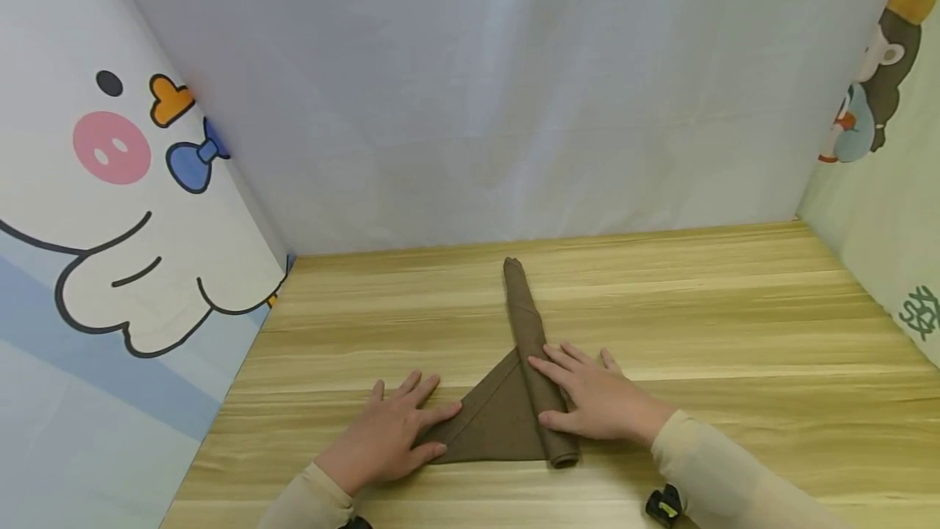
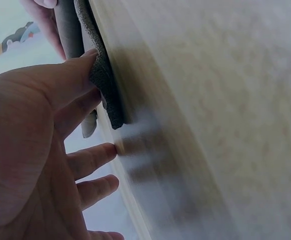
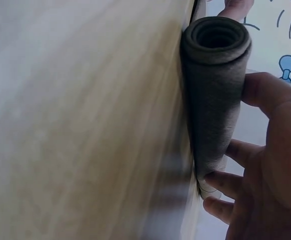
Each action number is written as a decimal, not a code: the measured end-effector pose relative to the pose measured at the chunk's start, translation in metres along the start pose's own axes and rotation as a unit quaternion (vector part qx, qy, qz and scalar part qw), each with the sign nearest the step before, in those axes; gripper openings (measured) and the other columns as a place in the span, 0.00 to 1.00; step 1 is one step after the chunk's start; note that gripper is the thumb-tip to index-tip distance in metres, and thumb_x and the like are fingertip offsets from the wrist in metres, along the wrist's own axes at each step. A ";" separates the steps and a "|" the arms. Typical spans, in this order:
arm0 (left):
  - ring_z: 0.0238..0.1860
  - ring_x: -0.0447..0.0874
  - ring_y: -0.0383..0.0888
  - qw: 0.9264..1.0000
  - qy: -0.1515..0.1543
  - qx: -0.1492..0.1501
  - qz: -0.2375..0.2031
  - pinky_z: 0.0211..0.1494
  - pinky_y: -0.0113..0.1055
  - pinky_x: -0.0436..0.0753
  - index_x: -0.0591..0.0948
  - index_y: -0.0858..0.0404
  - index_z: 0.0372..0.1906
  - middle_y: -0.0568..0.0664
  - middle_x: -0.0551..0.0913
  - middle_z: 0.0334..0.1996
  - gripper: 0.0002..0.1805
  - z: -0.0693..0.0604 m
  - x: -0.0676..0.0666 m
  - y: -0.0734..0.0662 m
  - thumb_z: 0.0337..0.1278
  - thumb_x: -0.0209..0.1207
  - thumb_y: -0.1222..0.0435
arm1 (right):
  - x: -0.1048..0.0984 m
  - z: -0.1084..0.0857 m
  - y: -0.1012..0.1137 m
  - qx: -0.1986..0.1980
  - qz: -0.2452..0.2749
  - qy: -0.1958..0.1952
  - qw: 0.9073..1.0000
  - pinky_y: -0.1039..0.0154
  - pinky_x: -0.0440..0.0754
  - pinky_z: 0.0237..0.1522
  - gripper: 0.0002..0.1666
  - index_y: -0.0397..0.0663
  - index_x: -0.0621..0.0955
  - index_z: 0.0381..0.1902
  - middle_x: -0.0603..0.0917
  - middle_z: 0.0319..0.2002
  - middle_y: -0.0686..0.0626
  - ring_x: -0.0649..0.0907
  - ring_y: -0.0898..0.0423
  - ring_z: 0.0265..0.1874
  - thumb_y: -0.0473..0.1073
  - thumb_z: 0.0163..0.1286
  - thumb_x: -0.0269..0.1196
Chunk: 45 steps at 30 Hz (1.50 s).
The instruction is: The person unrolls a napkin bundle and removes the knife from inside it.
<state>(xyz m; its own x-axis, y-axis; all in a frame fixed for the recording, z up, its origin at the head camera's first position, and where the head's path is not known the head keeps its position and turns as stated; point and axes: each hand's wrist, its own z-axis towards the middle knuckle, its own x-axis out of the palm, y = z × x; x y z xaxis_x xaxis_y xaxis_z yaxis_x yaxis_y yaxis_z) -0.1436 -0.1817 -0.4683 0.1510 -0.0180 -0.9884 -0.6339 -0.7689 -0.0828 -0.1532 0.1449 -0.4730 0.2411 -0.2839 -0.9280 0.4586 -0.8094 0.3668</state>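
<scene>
Right hand (image 1: 602, 398): released, fingers extended and spread; rests on the right side and top of a tapered brown fabric roll (image 1: 543, 394), thumb laid across its near portion. Left hand (image 1: 389, 431): likewise released, thumb and index finger resting near the outer corner of a flat, triangular brown fabric flap (image 1: 499, 427); grips nothing. Governing relation, as judged: roll under the right hand's fingertips, leftward of its palm, hence nearer that hand; long axis running away from the wearer, far end slightly leftward. Flap spanning from left hand to roll, meeting the latter along its left side.

Materials: matte, finely textured cloth, apparently soft. Roll thick at the near end, narrowing to a blunt far tip, with coiled layers visible in the right wrist view. Flap nearly straight along its near edge, with a line running alongside its slanted edge. Underneath, a yellowish-brown wood-grain tabletop (image 1: 734, 333), smooth in appearance. Beyond, a pale, faintly wrinkled backdrop (image 1: 514, 104); at left, a panel (image 1: 73, 431) printed with a white cartoon bird (image 1: 110, 202).
</scene>
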 end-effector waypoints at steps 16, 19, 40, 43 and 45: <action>0.71 0.56 0.61 1.000 0.001 -0.002 -0.006 0.57 0.73 0.60 0.69 0.40 0.69 0.58 0.61 0.72 0.30 -0.001 -0.001 -0.002 0.62 0.56 0.43 | -0.008 -0.001 0.004 -0.032 0.012 0.002 0.999 0.25 0.48 0.60 0.45 0.51 0.61 0.74 0.56 0.74 0.41 0.54 0.39 0.72 0.63 0.66 0.60; 0.71 0.56 0.62 1.000 0.003 -0.004 -0.006 0.57 0.73 0.60 0.70 0.41 0.69 0.58 0.61 0.71 0.30 -0.001 -0.001 -0.002 0.62 0.56 0.43 | -0.011 0.001 0.009 -0.039 0.009 0.011 0.999 0.26 0.48 0.61 0.44 0.50 0.61 0.74 0.55 0.74 0.41 0.53 0.40 0.73 0.62 0.67 0.60; 0.74 0.52 0.51 0.994 0.073 0.003 0.087 0.61 0.65 0.64 0.57 0.52 0.76 0.45 0.51 0.75 0.45 0.042 -0.007 -0.047 0.61 0.38 0.31 | -0.002 0.026 0.020 -0.032 -0.063 0.015 0.997 0.29 0.49 0.63 0.52 0.50 0.63 0.73 0.53 0.75 0.47 0.50 0.45 0.74 0.74 0.61 0.57; 0.74 0.52 0.51 0.993 0.075 -0.003 0.087 0.60 0.65 0.64 0.56 0.51 0.76 0.43 0.50 0.76 0.46 0.042 -0.002 -0.046 0.60 0.37 0.30 | -0.001 0.026 0.021 -0.029 -0.065 0.014 0.997 0.29 0.49 0.63 0.53 0.49 0.63 0.73 0.53 0.75 0.47 0.50 0.45 0.74 0.74 0.60 0.58; 0.74 0.52 0.51 0.993 0.077 -0.005 0.086 0.60 0.66 0.64 0.55 0.51 0.76 0.43 0.50 0.76 0.46 0.041 -0.001 -0.045 0.60 0.37 0.30 | -0.001 0.026 0.023 -0.029 -0.066 0.014 0.997 0.29 0.49 0.63 0.53 0.49 0.62 0.74 0.53 0.75 0.47 0.50 0.45 0.74 0.74 0.60 0.58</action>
<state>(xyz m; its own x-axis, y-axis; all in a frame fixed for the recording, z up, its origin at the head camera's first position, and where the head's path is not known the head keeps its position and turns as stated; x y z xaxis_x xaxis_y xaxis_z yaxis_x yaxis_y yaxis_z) -0.1465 -0.1208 -0.4687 0.1555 -0.2473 -0.9564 -0.6529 -0.7522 0.0884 -0.1651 0.1136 -0.4657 0.1984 -0.1614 -0.9667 0.5363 -0.8077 0.2449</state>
